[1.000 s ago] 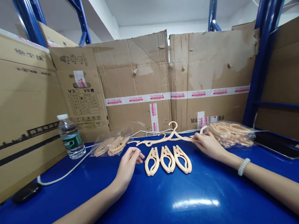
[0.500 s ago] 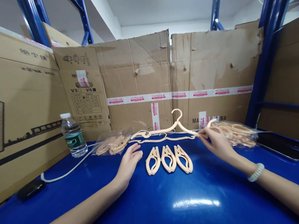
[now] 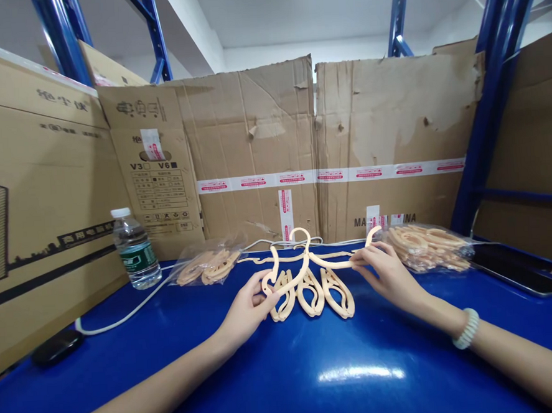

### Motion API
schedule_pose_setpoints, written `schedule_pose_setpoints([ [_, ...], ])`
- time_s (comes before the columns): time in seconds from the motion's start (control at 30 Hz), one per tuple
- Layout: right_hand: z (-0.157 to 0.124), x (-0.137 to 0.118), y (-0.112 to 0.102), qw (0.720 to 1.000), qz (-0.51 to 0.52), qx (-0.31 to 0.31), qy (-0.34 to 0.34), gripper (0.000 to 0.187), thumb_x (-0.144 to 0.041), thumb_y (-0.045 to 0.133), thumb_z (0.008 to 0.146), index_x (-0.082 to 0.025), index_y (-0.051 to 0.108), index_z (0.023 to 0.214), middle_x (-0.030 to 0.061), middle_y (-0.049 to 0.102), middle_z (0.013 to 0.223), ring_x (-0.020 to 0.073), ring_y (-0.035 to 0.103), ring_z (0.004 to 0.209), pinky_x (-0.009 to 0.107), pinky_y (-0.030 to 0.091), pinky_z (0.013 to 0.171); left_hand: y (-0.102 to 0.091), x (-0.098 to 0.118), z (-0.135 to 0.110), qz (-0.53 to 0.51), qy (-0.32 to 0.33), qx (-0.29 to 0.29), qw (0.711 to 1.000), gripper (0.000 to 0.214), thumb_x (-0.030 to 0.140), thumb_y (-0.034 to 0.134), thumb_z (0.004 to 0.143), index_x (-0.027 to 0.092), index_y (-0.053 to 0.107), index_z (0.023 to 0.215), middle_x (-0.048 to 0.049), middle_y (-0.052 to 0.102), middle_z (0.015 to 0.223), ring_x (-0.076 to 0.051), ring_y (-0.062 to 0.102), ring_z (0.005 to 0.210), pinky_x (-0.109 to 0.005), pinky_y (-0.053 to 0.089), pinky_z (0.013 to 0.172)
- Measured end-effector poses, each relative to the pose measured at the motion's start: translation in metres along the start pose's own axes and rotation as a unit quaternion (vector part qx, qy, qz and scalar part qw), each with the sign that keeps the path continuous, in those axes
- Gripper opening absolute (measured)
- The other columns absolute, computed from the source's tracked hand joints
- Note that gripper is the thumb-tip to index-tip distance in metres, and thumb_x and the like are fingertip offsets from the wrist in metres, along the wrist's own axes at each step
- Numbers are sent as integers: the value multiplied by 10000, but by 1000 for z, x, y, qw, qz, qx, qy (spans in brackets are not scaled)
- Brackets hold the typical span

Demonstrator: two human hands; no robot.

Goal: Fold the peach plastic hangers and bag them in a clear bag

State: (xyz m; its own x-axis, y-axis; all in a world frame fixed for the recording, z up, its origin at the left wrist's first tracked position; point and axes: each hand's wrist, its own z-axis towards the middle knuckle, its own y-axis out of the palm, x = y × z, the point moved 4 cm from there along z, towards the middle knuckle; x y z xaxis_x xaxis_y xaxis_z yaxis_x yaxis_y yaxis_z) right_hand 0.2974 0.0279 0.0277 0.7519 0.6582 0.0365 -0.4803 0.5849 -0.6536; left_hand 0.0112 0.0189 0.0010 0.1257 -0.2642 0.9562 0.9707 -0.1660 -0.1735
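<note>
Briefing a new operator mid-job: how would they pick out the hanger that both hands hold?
On the blue table, find three folded hangers in a row. Between the left hand and right hand is the held hanger, overlapping the leftmost in view. Its ends curl upward, unlike the folded row and the flatter spread hanger behind.

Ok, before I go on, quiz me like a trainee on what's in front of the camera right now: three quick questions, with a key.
1. True or false: the left hand and the right hand hold the same hanger.
2. How many folded hangers lie in the row on the blue table?
3. The bottle at the left has a cap that is: A) red, B) white, C) black.

Key: 1. True. 2. Three. 3. B.
</note>
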Motion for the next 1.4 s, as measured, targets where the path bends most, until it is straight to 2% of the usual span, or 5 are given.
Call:
schedule_pose_setpoints([
  [0.4, 2, 1, -14, 995, -32, 82, 37, 188, -272, 455, 947, -221, 633, 912, 93, 631, 984, 253, 571, 898, 402, 468, 793, -4, 7, -1, 55, 24, 8, 998, 360, 403, 683, 723, 142, 672, 971, -86, 688, 905, -204, 642, 771, -264, 472, 644],
  [0.7, 0, -1, -15, 987, -140, 45, 58, 253, -246, 377, 971, -194, 621, 929, 81, 657, 1003, 215, 638, 784, 311, 483, 631, -6, 7, -2, 33, 13, 27, 999, 333, 383, 698, 713, 147, 674, 947, -101, 714, 974, -241, 663, 887, -302, 512, 738],
  [1.0, 3, 1, -6, 997, 42, 40, 55, 187, -219, 397, 936, -197, 582, 928, 140, 363, 1339, 233, 611, 953, 428, 551, 799, -9, 10, -2, 23, 13, 55, 998, 273, 358, 694, 696, 138, 665, 855, -64, 707, 836, -183, 639, 732, -271, 502, 667],
  [1.23, 2, 8, -7, 983, 148, 62, 85, 110, -229, 498, 898, -204, 594, 946, 126, 429, 1290, 222, 622, 934, 428, 556, 825, -15, 6, 0, -53, 4, 107, 993, 327, 362, 743, 660, 123, 659, 867, -40, 685, 799, -135, 605, 677, -254, 501, 693],
  [1.4, 0, 13, -3, 959, 244, 49, 136, 289, -297, 578, 853, -207, 555, 1126, 115, 570, 1124, 203, 626, 840, 377, 573, 746, -17, 4, 0, -125, 4, 123, 984, 378, 375, 794, 626, 124, 664, 877, -27, 675, 803, -124, 609, 717, -230, 503, 725],
])
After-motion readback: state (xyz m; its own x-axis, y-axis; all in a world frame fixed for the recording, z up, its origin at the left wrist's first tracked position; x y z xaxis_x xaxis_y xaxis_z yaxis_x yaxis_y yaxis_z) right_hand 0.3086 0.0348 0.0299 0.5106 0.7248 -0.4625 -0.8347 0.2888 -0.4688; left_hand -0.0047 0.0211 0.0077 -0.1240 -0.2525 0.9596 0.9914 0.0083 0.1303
